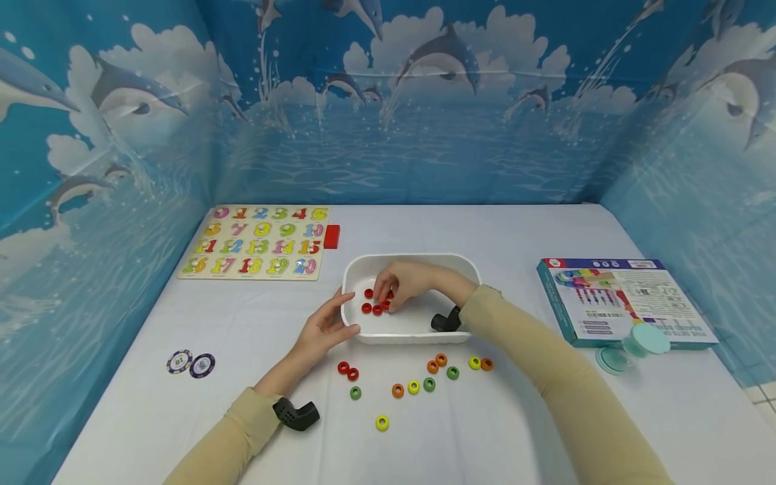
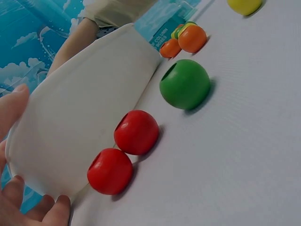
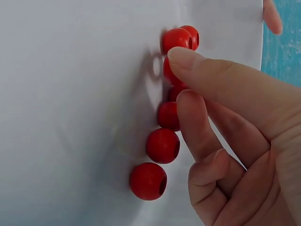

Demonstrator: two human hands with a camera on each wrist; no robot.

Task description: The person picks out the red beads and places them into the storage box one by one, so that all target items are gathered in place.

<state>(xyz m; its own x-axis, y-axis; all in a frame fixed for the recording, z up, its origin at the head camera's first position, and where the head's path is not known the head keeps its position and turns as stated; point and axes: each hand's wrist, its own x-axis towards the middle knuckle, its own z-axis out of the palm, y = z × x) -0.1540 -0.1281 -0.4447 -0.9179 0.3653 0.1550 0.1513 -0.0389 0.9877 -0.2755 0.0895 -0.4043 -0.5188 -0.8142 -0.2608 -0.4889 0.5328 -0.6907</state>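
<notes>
The white tray (image 1: pixel 418 339) stands before me on the table, several red beads (image 1: pixel 366 308) inside its left half. My left hand (image 1: pixel 324 327) holds the tray at its left end, one digit over the rim and other fingertips against the outer wall in the left wrist view. My right hand (image 1: pixel 405 283) reaches into the tray over the beads. Thumb and index finger pinch a red bead (image 3: pixel 170 74), partly hidden by the thumb, in the right wrist view. More red beads (image 3: pixel 162 146) lie in a row beside those fingers.
Red beads (image 2: pixel 136 132), a green bead (image 2: pixel 185 84), and orange and yellow beads (image 1: pixel 382 423) lie in front of the tray. A number puzzle board (image 1: pixel 257 242) and a red block (image 1: pixel 331 237) are back left, chips (image 1: pixel 202 366) left, a box (image 1: pixel 630 300) and turquoise stand (image 1: pixel 645 340) right.
</notes>
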